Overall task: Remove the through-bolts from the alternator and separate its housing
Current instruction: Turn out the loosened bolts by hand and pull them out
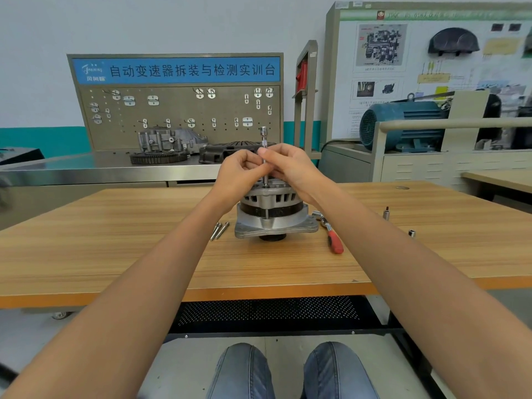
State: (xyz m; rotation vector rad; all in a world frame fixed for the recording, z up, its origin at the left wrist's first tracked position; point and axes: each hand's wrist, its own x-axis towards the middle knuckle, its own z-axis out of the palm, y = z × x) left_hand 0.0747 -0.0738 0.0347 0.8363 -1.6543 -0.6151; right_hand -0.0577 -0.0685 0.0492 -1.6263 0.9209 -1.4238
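Far left, against the wall: grey pegboard [178,116] with metal hooks under a blue sign [176,70]. Before it, on a steel bench [86,168]: toothed ring gear [158,157], cast housing [169,139]. Far right: teal electric motor [403,125], wall chart [383,44].

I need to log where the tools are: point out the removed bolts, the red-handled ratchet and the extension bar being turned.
removed bolts [219,230], head view, mid-shank of the loose pair left of the alternator.
red-handled ratchet [335,243], head view, on its red grip.
extension bar [263,137], head view, knurled upper part above the fingers.
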